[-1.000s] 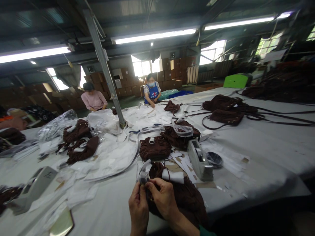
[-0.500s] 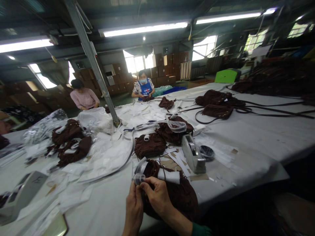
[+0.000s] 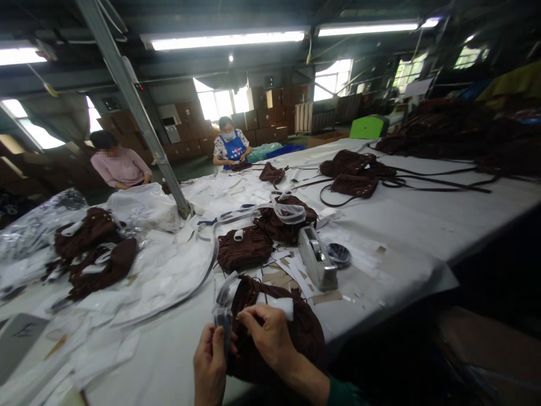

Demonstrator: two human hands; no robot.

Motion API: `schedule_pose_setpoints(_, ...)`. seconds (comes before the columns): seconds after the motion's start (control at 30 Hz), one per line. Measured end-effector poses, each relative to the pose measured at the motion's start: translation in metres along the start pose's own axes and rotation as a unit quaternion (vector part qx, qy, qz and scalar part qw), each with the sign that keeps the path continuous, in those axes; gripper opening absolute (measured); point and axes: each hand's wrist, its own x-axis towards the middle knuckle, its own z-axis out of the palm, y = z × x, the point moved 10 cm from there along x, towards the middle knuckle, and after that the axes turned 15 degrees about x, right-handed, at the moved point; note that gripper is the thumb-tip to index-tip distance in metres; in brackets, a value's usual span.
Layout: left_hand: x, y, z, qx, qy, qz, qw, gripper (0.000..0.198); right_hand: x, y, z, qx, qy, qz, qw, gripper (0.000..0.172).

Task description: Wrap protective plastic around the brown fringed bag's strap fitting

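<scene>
A dark brown fringed bag (image 3: 306,335) lies at the table's near edge in front of me. On its left side, my left hand (image 3: 211,358) is closed around a strap (image 3: 223,316) wrapped in translucent white plastic. My right hand (image 3: 270,338) is over the bag, thumb and forefinger pinched just right of the strap; whatever is between them is too small to make out. A white wrapping piece (image 3: 276,305) sits on top of the bag behind the right hand. The bag's lower left part is partly hidden by my hands.
Beyond the bag stand a grey tape dispenser (image 3: 316,259) and a dark tape roll (image 3: 338,255). Another brown bag (image 3: 245,248) lies behind, with more bags (image 3: 101,254) at left. A metal post (image 3: 135,107) rises from the table. Two people sit across it.
My hands have moved apart: the left has slid down along the wrapped strap, and the right has come away from it, still pinched. The view has shifted right.
</scene>
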Motion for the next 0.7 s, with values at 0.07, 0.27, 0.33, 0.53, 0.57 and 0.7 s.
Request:
schedule_pose_setpoints(0.07, -0.002, -0.004, 0.002, -0.007, -0.011, -0.016, 1.0, 0.05, 0.004, 0.006, -0.044, -0.093, 0.052, -0.017, 0.994, 0.029)
schedule_pose_setpoints(0.27, -0.001, -0.018, 0.017, -0.077, -0.076, -0.077, 0.991, 0.058, 0.012, 0.063, -0.166, -0.304, 0.085, 0.038, 0.948, 0.025)
schedule_pose_setpoints(0.33, 0.0, -0.018, 0.023, -0.128, -0.101, -0.101, 0.981, 0.057, 0.011, 0.084, -0.184, -0.356, 0.072, 0.066, 0.929, 0.024)
schedule_pose_setpoints(0.53, 0.004, 0.012, 0.024, -0.261, -0.148, -0.083, 0.95, 0.047, 0.011, 0.121, -0.199, -0.439, 0.048, 0.114, 0.89, 0.009)
schedule_pose_setpoints(0.57, 0.005, 0.015, 0.024, -0.271, -0.156, -0.079, 0.947, 0.046, 0.012, 0.124, -0.202, -0.442, 0.047, 0.116, 0.888, 0.007)
schedule_pose_setpoints(0.7, 0.01, 0.015, 0.025, -0.303, -0.168, -0.072, 0.935, 0.042, 0.017, 0.125, -0.207, -0.431, 0.038, 0.106, 0.895, 0.006)
